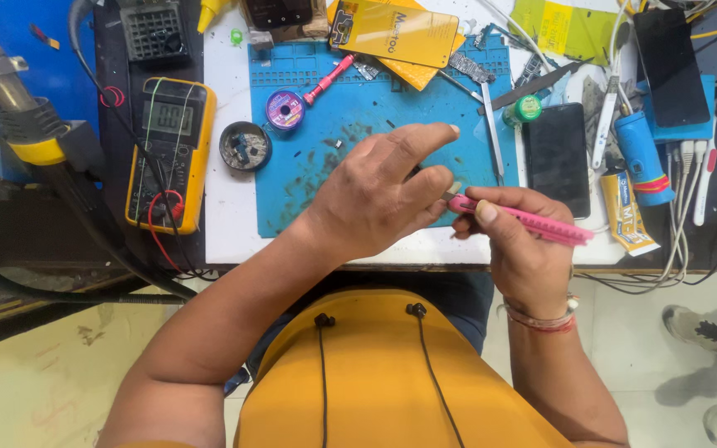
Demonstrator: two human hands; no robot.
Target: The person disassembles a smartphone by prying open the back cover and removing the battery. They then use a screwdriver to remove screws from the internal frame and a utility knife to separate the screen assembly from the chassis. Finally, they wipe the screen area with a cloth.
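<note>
Right hand (518, 241) gripping pink cutter (518, 219), long axis running 10 to 4 o'clock above blue mat (309, 178). Left hand (383, 187) pinching tip end at 10 o'clock, contents hidden.

One head camera looks steeply down, close above both hands (425, 207), with the blue work mat (309, 166) beyond them.

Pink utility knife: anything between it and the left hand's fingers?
Nothing visible. The pink plastic utility knife sits in the right hand, and the left hand fingertips already meet its front end above the blue work mat.
</note>
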